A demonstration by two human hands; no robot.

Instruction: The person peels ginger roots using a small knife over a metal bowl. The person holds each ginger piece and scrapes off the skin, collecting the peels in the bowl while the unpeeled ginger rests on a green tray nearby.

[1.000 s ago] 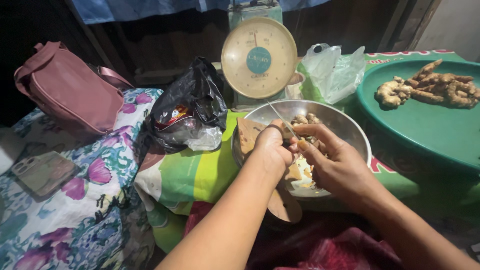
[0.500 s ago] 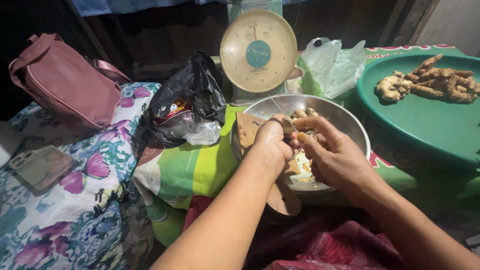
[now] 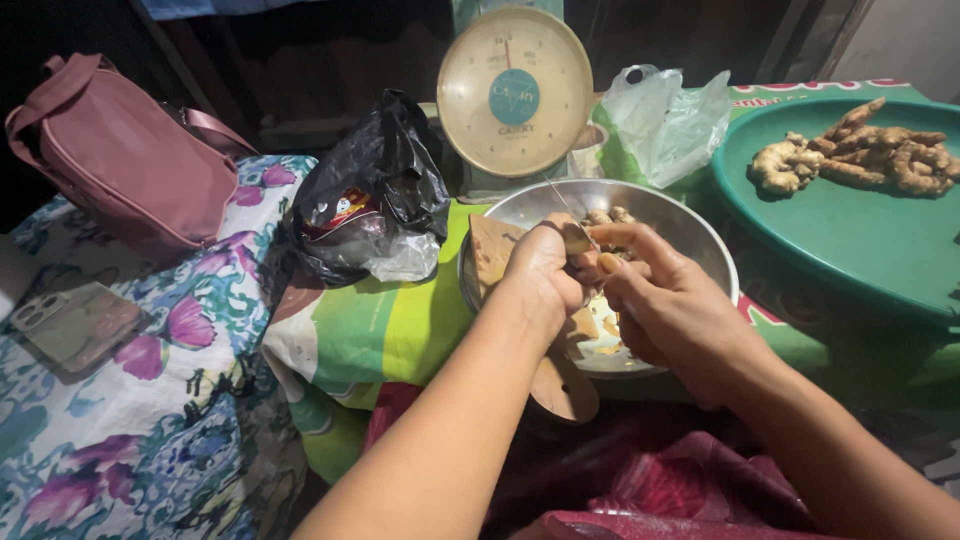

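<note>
At the far left a smartphone (image 3: 75, 322) lay face down on the flowered cloth (image 3: 150, 440), with a pink shoulder bag (image 3: 120, 160) behind it and a crumpled black plastic bag (image 3: 375, 195) further along. Behind the centre stood a round-dial kitchen scale (image 3: 514, 92). In front of it the left hand (image 3: 540, 275) was closed around a small knife (image 3: 572, 218), its thin blade pointing up and away over the steel bowl (image 3: 700, 235). Just beside it, touching at the fingertips, the right hand (image 3: 672, 310) pinched a small piece of ginger (image 3: 606, 264) between thumb and fingers, held above the bowl, where peelings and more pieces lay near a wooden board (image 3: 565, 385) leaning over the rim. The work looked to be mid-peel, blade against the root. The next stroke would seem to call for turning the piece in the fingers to bring unpeeled skin to the edge, thumb kept clear. To the right sat a clear plastic bag (image 3: 665, 120) and a green tray (image 3: 850, 240) bearing unpeeled ginger roots (image 3: 860, 155).
</note>
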